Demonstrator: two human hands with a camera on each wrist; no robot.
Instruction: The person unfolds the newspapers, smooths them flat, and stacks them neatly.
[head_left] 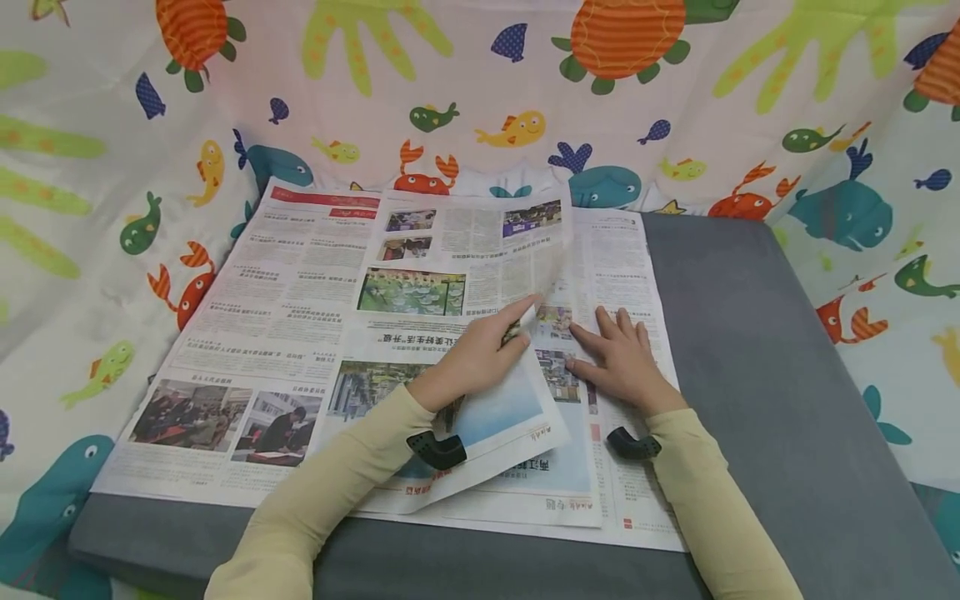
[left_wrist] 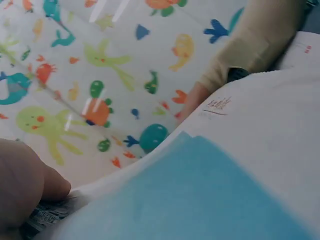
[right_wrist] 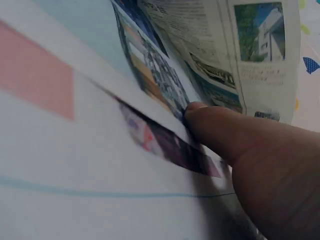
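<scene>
My left hand (head_left: 480,350) grips the edge of a newspaper page (head_left: 517,408), thumb on one side and curled fingers on the other. The page is lifted, and its lower corner bends up toward me with a blue printed area showing. In the left wrist view that blue patch (left_wrist: 185,195) fills the lower part, beside part of the left hand (left_wrist: 25,185). Flat on the sheets to the right lies my right hand (head_left: 622,362), its fingers spread. The right wrist view shows its thumb (right_wrist: 225,127) pressing near the edge of a page with a printed photo.
More newspaper sheets (head_left: 292,342) lie spread on the left. A grey padded tabletop (head_left: 742,358) reaches out to the right and along the front edge. Behind and at the sides hangs a white cloth (head_left: 465,83) printed with sea animals.
</scene>
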